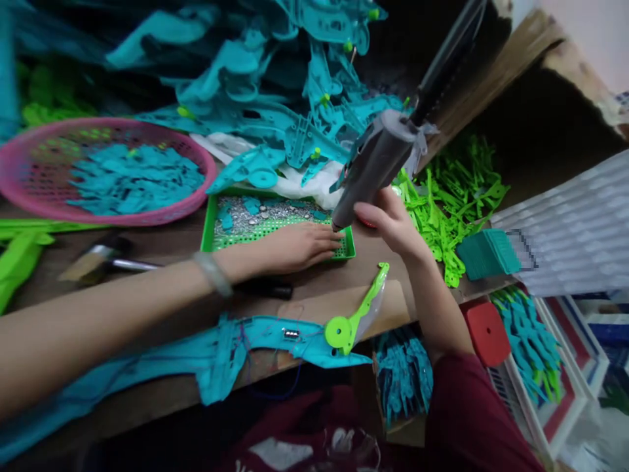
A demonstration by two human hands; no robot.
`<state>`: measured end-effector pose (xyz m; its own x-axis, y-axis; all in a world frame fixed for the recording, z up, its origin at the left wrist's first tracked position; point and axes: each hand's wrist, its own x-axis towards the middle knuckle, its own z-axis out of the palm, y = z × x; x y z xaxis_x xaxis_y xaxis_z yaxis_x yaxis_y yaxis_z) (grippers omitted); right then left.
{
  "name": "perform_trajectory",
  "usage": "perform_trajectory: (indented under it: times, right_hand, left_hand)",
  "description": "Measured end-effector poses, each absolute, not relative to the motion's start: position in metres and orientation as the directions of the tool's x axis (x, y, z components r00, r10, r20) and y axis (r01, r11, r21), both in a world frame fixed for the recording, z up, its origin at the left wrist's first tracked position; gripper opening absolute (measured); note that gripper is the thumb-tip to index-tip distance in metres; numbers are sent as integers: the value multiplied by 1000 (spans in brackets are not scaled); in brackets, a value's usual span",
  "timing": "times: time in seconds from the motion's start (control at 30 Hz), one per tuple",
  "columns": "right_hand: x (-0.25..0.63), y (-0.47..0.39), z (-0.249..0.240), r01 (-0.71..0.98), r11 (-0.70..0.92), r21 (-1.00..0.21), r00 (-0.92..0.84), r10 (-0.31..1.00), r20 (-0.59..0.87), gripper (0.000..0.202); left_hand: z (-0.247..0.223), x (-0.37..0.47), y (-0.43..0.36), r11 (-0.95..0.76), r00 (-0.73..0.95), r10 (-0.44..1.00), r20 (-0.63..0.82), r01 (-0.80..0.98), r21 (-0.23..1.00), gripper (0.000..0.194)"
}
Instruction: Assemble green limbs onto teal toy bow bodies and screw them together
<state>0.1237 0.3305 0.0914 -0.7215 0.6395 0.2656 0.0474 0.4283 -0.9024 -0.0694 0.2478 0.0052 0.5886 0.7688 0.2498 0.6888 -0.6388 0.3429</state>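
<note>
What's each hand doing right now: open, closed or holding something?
Left hand: reaching over the green tray; whether it pinches anything small cannot be told.
Right hand: closed on the lower part of the grey tool.

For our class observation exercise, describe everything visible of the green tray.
The green tray is shallow, rectangular and plastic-looking, with a perforated floor. It lies on the worktable beside the pink basket. Small silvery pieces and some blue ones cover its far part. The left hand extends over its near side; contact is unclear.
</note>
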Motion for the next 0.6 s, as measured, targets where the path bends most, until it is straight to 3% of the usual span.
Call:
perform_trajectory:
  times: [0.07,0.13,0.33,0.47,0.6]
  right_hand:
    - [97,337,99,3,376,-927,-831,517,207,27]
    - [87,342,100,2,362,-932,-856,482,186,25]
    - [93,346,58,-103,247,-964,-609,750,257,45]
    - [83,349,24,-14,297,-955,-293,912,288,49]
    - [74,351,23,103,357,-928,-188,924,334,51]
  left_hand:
    - [1,-72,271,-719,689,688,226,607,338,38]
    - [-2,-79,288,-732,706,676,211,609,306,35]
    - [-3,-105,249,-548,496,817,293,826,130,32]
    - [-3,-87,171,-559,459,796,395,808,187,38]
    - [-5,-68,179,-563,447,798,404,792,237,42]
